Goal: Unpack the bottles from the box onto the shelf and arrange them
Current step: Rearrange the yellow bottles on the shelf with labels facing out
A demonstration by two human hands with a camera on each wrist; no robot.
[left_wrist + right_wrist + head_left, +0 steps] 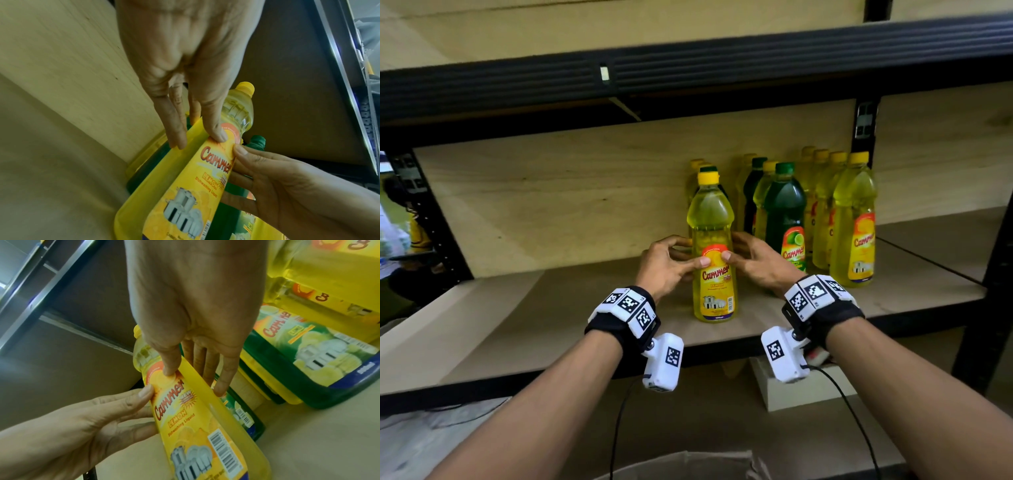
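Stockroom or shop storage area, black metal rack (863, 120) with plywood shelf boards (551, 325), rows of identical dishwashing liquid bottles (854, 219), cardboard box (681, 464) on the floor below

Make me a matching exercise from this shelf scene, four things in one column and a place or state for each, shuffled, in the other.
Things:
1. yellow bottle
2. green bottle
3. left hand
4. cardboard box

Places or states:
A. below the shelf, at the picture's bottom edge
B. held upright between both hands
C. grips the held bottle's left side
D. stands untouched in the group at the right

Pairs: 1-B, 2-D, 3-C, 4-A
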